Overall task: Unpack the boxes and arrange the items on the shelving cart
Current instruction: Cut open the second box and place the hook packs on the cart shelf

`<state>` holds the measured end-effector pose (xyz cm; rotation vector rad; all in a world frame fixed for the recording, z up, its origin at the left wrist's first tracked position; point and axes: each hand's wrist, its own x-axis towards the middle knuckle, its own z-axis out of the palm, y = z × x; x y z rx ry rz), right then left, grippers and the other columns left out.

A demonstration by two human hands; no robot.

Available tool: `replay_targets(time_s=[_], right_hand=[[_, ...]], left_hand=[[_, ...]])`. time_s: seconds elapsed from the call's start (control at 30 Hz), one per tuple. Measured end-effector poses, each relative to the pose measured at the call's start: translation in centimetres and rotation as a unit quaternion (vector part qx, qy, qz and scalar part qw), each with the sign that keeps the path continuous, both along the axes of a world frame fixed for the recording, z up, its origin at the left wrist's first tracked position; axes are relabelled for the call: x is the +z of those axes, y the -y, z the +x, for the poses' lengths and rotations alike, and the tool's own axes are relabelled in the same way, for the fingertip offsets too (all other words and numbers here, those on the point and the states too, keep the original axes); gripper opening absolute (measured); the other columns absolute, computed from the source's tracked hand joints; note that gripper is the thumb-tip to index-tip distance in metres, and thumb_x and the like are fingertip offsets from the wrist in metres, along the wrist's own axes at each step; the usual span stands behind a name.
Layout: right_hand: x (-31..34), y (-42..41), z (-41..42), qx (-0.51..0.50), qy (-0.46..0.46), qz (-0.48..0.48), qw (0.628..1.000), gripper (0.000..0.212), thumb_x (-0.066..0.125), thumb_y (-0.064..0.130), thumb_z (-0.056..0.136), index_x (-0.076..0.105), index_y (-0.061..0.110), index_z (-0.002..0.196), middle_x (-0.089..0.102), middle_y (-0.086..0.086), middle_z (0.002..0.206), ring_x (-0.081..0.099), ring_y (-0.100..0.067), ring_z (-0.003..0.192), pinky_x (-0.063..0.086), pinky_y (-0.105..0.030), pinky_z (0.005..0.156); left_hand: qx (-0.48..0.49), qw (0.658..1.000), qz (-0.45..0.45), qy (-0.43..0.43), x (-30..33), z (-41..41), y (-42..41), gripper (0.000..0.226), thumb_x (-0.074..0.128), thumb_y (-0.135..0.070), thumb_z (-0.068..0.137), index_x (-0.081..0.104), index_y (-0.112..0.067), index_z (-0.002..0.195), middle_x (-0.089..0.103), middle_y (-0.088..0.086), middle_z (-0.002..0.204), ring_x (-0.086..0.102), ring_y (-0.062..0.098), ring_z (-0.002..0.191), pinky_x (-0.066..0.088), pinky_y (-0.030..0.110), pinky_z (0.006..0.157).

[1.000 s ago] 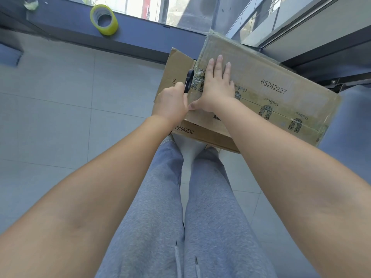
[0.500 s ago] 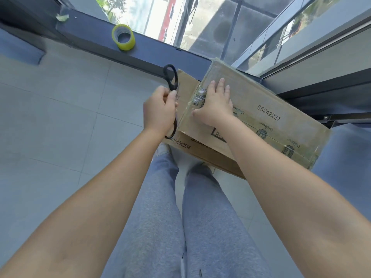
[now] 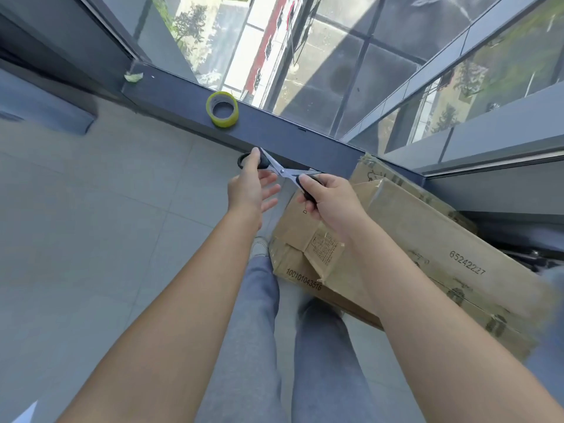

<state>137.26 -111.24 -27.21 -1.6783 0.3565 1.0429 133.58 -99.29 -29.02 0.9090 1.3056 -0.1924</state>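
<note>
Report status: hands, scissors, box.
Left hand and right hand each grip a scissors handle, blades spread. Cardboard box below, still taped shut. Nothing in the way.

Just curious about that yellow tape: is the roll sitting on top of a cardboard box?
No, the tape roll sits on the dark window ledge, apart from the boxes.

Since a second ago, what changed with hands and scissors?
The right hand left the top cardboard box and now grips one handle of the scissors; the left hand holds the other, blades spread, lifted off the box. Both boxes and the tape roll stayed put.
</note>
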Motion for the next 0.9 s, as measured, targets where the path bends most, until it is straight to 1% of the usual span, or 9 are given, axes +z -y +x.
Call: replay_targets(time_s=[0.07,0.13,0.27,0.37,0.47,0.6,0.67,0.73,0.9], right_hand=[[-0.4,-1.0,0.9,0.043,0.008,-0.008,0.999,0.016,0.053,0.020,0.095,0.062,0.016,0.082,0.057,-0.001,0.063,0.040,-0.007,0.046,0.034,-0.013,0.041],[-0.9,-1.9,1.4,0.053,0.000,-0.008,0.999,0.015,0.053,0.021,0.095,0.062,0.017,0.083,0.056,0.000,0.063,0.040,-0.008,0.048,0.033,-0.014,0.042],[-3.7,-3.7,1.6,-0.017,0.016,-0.075,0.997,0.020,0.048,0.027,0.097,0.052,0.017,0.080,0.056,0.000,0.067,0.044,-0.010,0.056,0.035,-0.021,0.052],[-7.0,-5.6,1.4,-0.102,0.056,-0.125,0.985,0.027,0.042,0.030,0.098,0.042,0.018,0.074,0.049,-0.002,0.074,0.043,-0.014,0.065,0.037,-0.029,0.063],[-10.5,-7.0,1.6,-0.120,0.053,-0.134,0.982,0.028,0.036,0.029,0.100,0.037,0.020,0.074,0.043,0.000,0.073,0.040,-0.014,0.065,0.035,-0.028,0.063],[-15.7,-7.9,2.9,-0.005,0.073,-0.169,0.983,0.019,0.034,0.029,0.100,0.043,0.016,0.088,0.048,0.002,0.079,0.047,-0.019,0.084,0.038,-0.030,0.073],[-18.5,-8.6,4.0,0.067,0.054,-0.202,0.976,0.027,0.035,0.037,0.098,0.045,0.019,0.116,0.053,-0.005,0.111,0.046,-0.026,0.112,0.037,-0.035,0.094],[-21.0,-9.2,5.3,0.137,0.043,-0.252,0.957,0.050,0.035,0.043,0.097,0.029,0.020,0.141,0.034,-0.010,0.140,0.031,-0.031,0.131,0.028,-0.041,0.104],[-26.3,-8.1,9.0,0.280,0.090,-0.304,0.906,0.044,0.039,0.033,0.097,0.035,0.010,0.134,0.035,-0.012,0.137,0.041,-0.032,0.122,0.039,-0.040,0.097]], left_hand=[[-0.022,0.999,0.028,-0.036,-1.2,-0.2,-2.8,0.036,0.041,-0.047,0.095,0.055,-0.015,0.105,0.064,0.004,0.098,0.064,0.020,0.084,0.052,0.034,0.077],[-0.047,0.994,0.090,-0.043,-2.4,-0.2,-4.9,0.028,0.037,-0.035,0.097,0.053,-0.019,0.113,0.063,0.006,0.100,0.061,0.017,0.073,0.050,0.028,0.065],[-0.122,0.985,0.126,-0.002,-4.6,-0.2,-5.6,0.024,0.040,-0.017,0.098,0.055,-0.011,0.080,0.058,0.003,0.065,0.048,0.009,0.047,0.040,0.018,0.044],[-0.189,0.979,0.073,0.031,-5.9,-0.3,-2.5,0.026,0.049,-0.015,0.095,0.053,-0.011,0.070,0.058,0.002,0.060,0.051,0.006,0.043,0.043,0.020,0.044],[-0.121,0.992,-0.024,0.039,-8.1,0.2,-0.1,0.025,0.046,-0.019,0.097,0.055,-0.013,0.075,0.060,0.001,0.067,0.056,0.011,0.052,0.047,0.024,0.050],[-0.032,0.990,-0.133,0.030,-13.7,1.0,-0.3,0.019,0.045,-0.017,0.099,0.060,-0.006,0.098,0.065,0.008,0.082,0.063,0.014,0.058,0.052,0.023,0.051],[0.064,0.984,-0.166,0.030,-16.7,2.0,-0.7,0.016,0.045,-0.011,0.098,0.058,-0.002,0.102,0.064,0.007,0.075,0.062,0.011,0.051,0.052,0.020,0.048],[0.127,0.977,-0.173,0.009,-20.0,3.9,-1.4,0.014,0.046,-0.008,0.098,0.056,-0.003,0.091,0.060,0.004,0.064,0.057,0.008,0.039,0.047,0.017,0.040],[0.141,0.972,-0.186,-0.014,-29.1,9.4,-2.4,0.027,0.043,-0.017,0.100,0.053,-0.004,0.078,0.063,0.001,0.057,0.059,0.009,0.040,0.048,0.018,0.038]])
